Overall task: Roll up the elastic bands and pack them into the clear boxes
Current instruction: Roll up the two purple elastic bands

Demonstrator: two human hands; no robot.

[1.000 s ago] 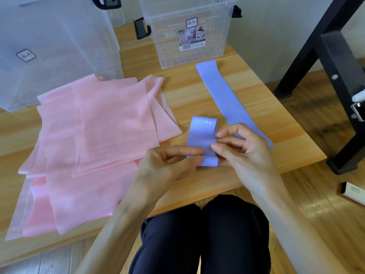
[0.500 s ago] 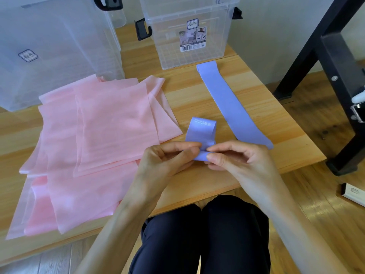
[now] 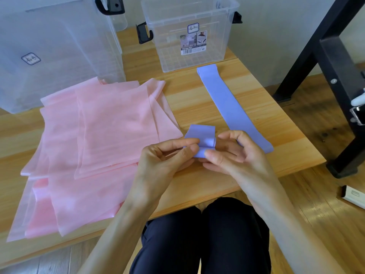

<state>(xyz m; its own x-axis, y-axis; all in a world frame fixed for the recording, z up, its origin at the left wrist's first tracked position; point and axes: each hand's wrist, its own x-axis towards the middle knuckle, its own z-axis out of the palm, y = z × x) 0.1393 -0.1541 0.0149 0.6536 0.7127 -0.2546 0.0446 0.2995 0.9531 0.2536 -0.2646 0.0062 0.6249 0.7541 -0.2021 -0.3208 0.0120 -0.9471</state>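
A partly rolled purple band [image 3: 203, 139] is pinched between two hands above the near edge of a wooden tabletop [image 3: 197, 99]. The rolled end is gripped by the left hand [image 3: 160, 161], thumb and forefinger curled onto it from the left, while the right hand [image 3: 235, 155] pinches the same roll from the right, its thumb laid across the front and its fingers curved behind. The loose tail of the band is seen folded up and away from the fingers, beyond the roll.

A second purple band [image 3: 231, 105] is laid flat and unrolled on the right side of the tabletop, running from just in front of the small box to a point just beside the right hand. A loose pile of pink bands [image 3: 94, 139] is spread over the left half of the tabletop, its near edge hanging past the table's front.

Two clear boxes are set at the back: a small box [image 3: 189, 34] with a label and black latches in the middle, and a large box [image 3: 49, 48] to the left, touched by the far edge of the pink pile. Dark trousers [image 3: 201, 238] are seen below, and a black frame [image 3: 325, 66] stands on the wooden floor [image 3: 316, 224] at right.
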